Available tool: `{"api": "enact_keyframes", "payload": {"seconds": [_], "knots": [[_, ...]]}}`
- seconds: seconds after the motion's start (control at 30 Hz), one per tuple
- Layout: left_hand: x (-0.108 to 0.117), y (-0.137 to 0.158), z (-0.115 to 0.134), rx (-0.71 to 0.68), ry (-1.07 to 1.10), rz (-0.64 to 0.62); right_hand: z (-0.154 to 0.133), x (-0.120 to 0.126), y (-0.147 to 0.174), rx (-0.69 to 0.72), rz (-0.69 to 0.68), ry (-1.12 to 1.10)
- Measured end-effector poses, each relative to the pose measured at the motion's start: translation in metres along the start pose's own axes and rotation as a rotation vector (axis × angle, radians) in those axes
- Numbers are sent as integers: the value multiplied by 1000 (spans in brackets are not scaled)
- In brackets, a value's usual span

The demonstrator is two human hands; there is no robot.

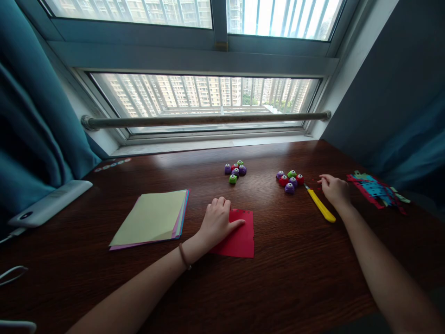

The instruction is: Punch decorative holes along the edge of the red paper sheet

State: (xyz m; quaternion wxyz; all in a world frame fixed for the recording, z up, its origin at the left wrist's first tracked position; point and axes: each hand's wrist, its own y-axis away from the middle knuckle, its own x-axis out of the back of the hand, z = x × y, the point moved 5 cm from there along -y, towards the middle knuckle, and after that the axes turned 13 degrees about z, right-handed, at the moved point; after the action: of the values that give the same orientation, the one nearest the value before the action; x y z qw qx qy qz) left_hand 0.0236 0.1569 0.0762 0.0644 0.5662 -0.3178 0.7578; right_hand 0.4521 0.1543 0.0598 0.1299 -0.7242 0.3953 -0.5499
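Observation:
My left hand holds a sheet of red paper down on the table. Its thumb stretches across the sheet, and the other fingers are bent close together. A row of small notches or holes runs along the paper's far edge. To the right, my right hand rests near the tabletop with its fingers drawn together; whatever is between the fingertips is too small to make out. Tiny red scraps lie just left of those fingertips. Beside this hand is a yellow-handled craft knife, blade pointing away from me.
Two clusters of small purple, red and green eyeball-like pieces sit mid-table. A stack of coloured paper lies left; cut paper strips lie right. A white device with a cable stands far left. A window and rail are behind.

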Motion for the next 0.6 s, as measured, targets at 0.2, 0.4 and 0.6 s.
{"api": "enact_keyframes", "payload": {"seconds": [0.2,0.4,0.6], "knots": [[-1,0,0,0,-7,7,-1,4,-1,-87,0,-113],[-1,0,0,-1,-15,7,5,-11,2,-173,-212,-210],[-2,2,0,-12,-21,6,5,-8,2,-224,-234,-205]]}}
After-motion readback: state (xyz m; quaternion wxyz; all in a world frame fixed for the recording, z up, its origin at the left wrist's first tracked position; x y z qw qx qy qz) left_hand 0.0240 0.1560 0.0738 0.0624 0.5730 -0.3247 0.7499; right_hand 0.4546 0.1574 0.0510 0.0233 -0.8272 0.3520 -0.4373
